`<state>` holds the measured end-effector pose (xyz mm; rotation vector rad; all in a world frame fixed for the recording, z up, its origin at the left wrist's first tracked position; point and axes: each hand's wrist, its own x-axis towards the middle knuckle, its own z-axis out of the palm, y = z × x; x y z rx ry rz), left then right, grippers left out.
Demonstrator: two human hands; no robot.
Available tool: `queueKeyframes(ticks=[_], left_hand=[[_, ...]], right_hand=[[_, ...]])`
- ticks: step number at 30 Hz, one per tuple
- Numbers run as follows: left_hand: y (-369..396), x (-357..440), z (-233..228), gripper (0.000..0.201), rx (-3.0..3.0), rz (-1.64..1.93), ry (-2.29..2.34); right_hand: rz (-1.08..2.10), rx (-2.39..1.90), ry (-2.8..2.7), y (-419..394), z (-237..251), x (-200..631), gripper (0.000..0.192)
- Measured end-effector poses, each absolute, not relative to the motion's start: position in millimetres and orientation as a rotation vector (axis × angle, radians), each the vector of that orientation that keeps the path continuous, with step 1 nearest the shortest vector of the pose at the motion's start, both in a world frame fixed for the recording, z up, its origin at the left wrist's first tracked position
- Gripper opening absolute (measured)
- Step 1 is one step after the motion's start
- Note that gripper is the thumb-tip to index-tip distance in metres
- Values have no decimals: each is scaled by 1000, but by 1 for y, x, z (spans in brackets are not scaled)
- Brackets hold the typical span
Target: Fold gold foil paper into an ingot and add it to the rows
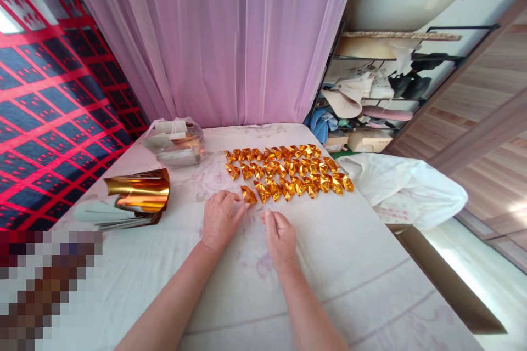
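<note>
Several folded gold foil paper ingots (288,188) lie in three rows on a pale floral cloth (255,296). At the left end of the nearest row is one more gold paper ingot (248,195). My left hand (220,219) reaches it from the left, its thumb and fingertips closed at the ingot's lower left corner. Just below that row, my right hand (282,236) is curled with the thumb pressed against the index finger. Nothing shows between those fingers.
A curled stack of gold foil sheets (144,192) stands on the left. Behind it sits a clear plastic bag (175,145) with papers inside. A white plastic bag (407,186) and a cardboard box (448,279) are beside the right edge. A loaded rack (374,60) rises beyond.
</note>
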<state>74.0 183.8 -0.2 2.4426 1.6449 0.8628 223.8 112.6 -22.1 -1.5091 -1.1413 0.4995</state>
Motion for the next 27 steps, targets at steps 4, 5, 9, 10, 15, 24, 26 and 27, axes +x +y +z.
queueKeyframes(ticks=[4, 5, 9, 10, 15, 24, 26, 27], left_hand=[[163, 88, 4, 20, 2345, 784, 1706], [163, 90, 5, 18, 2327, 772, 1719], [172, 96, 6, 12, 2301, 762, 1731], [174, 97, 5, 13, 2292, 764, 1735], [180, 100, 2, 16, 2229, 796, 1770], [180, 105, 1, 15, 2163, 846, 1744], [180, 106, 0, 15, 2164, 851, 1728], [180, 106, -1, 16, 2165, 854, 1720]], right_hand=[[517, -1499, -1122, 113, -22, 224, 43], [519, -1496, -1121, 113, -22, 224, 43], [510, -1491, -1129, 113, -20, 224, 43], [506, -1494, -1132, 113, -20, 224, 43], [501, -1512, -1154, 113, -20, 225, 45], [493, -1509, -1162, 113, -18, 225, 43], [495, -1505, -1160, 114, -19, 224, 42], [496, -1504, -1160, 114, -19, 224, 42]])
